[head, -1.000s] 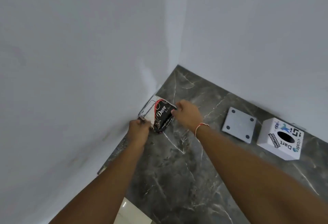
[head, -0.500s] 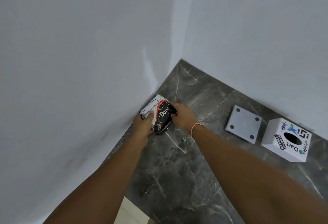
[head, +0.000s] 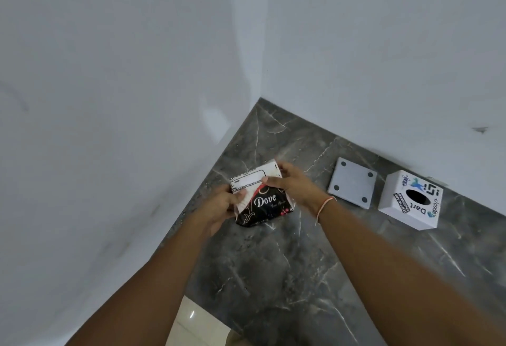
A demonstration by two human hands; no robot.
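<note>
Two pale grey walls [head: 109, 99] fill the upper half of the frame and meet in a corner above the centre. Below them a dark marble bench [head: 301, 277] with white veins runs from that corner to the lower right, and a strip of pale floor tile [head: 197, 323] shows at the bottom edge.

At the right of the frame a white cube box [head: 410, 210] with a dark oval hole in its top and printed logos stands against the wall. Just to its left, and apart from it, lies a flat grey square plate [head: 352, 183] with four holes.

In the centre is the Dove packet [head: 262, 197], a soft black, white and red wrapper, tilted and held between both hands. Whether its lower edge touches the bench cannot be told. The left hand [head: 221, 206] grips the packet's left end with the thumb laid over the top. The right hand [head: 295, 186] pinches the upper right edge with curled fingers. A thin bracelet [head: 324, 206] circles the right wrist.

The packet looks freshly taken up, so the step in hand is probably getting it ready to open. The next move would call for a firm hold at one end while the other hand pulls at the wrapper's seam without crushing the contents.
</note>
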